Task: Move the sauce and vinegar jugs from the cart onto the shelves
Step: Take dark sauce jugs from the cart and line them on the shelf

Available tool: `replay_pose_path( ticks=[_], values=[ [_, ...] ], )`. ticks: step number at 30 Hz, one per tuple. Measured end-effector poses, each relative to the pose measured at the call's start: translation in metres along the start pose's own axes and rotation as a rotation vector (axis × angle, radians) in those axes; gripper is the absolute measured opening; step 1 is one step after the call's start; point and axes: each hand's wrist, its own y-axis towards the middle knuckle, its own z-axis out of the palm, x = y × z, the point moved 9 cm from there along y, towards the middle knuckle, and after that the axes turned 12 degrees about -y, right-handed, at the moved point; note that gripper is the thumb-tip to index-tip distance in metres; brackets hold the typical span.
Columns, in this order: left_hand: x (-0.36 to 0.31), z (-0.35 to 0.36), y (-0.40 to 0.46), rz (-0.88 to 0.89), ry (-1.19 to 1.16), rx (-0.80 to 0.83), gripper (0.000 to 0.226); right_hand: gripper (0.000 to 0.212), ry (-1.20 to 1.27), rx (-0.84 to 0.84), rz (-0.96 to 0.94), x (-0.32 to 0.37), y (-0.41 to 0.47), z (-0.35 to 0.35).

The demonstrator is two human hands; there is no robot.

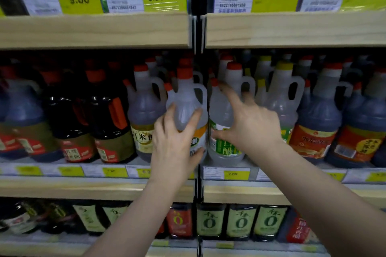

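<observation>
The left hand (175, 142) grips a clear vinegar jug (189, 108) upright at the middle shelf's (94, 188) front edge, while the right hand (248, 125), fingers spread, touches the neighbouring green-labelled jug (221, 131)

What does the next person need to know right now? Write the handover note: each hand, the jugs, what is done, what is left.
Left hand: fingers wrapped around the clear jug with the orange-banded label, which stands at the front edge of the middle shelf.
Right hand: fingers spread, holding nothing, against the green-labelled clear jug next to it.
Jugs: the middle shelf is already packed with dark sauce jugs and clear vinegar jugs.
Done: the orange-banded jug is on the shelf.
Left: settle it into line, probably release it. The cart is out of view, so the number of jugs remaining cannot be told.
</observation>
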Motion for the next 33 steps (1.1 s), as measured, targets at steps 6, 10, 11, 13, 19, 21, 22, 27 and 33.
replay_pose_path(
  ticks=[6,10,11,13,19,21,22,27,33],
  values=[
    [0.003,-0.001,0.005,0.057,0.004,-0.011,0.087,0.100,0.053,-0.008,-0.015,-0.004,0.005,-0.008],
    [0.002,0.002,0.003,0.035,0.014,-0.004,0.088,0.101,0.044,-0.003,-0.036,-0.004,0.004,-0.006],
    [0.000,0.004,0.002,0.032,0.008,0.007,0.088,0.100,0.036,-0.006,-0.041,-0.005,0.002,-0.005],
    [-0.003,0.004,-0.001,0.055,-0.019,0.045,0.088,0.097,0.047,0.007,-0.038,-0.010,-0.006,-0.001],
    [0.077,-0.076,-0.008,0.021,0.099,-0.115,0.079,0.068,0.080,-0.152,0.002,0.001,-0.023,-0.040],
    [0.109,-0.098,-0.004,-0.080,0.134,-0.160,0.087,0.063,0.110,-0.233,-0.103,0.029,-0.026,-0.058],
    [0.118,-0.103,0.001,-0.098,0.147,-0.147,0.091,0.063,0.115,-0.244,-0.178,0.050,-0.027,-0.061],
    [0.133,-0.095,0.029,-0.001,0.210,-0.009,0.104,0.073,0.163,-0.047,-0.274,0.140,0.002,-0.035],
    [0.140,-0.094,0.037,0.000,0.164,-0.005,0.105,0.084,0.175,-0.048,-0.097,0.168,0.049,-0.030]
  ],
)
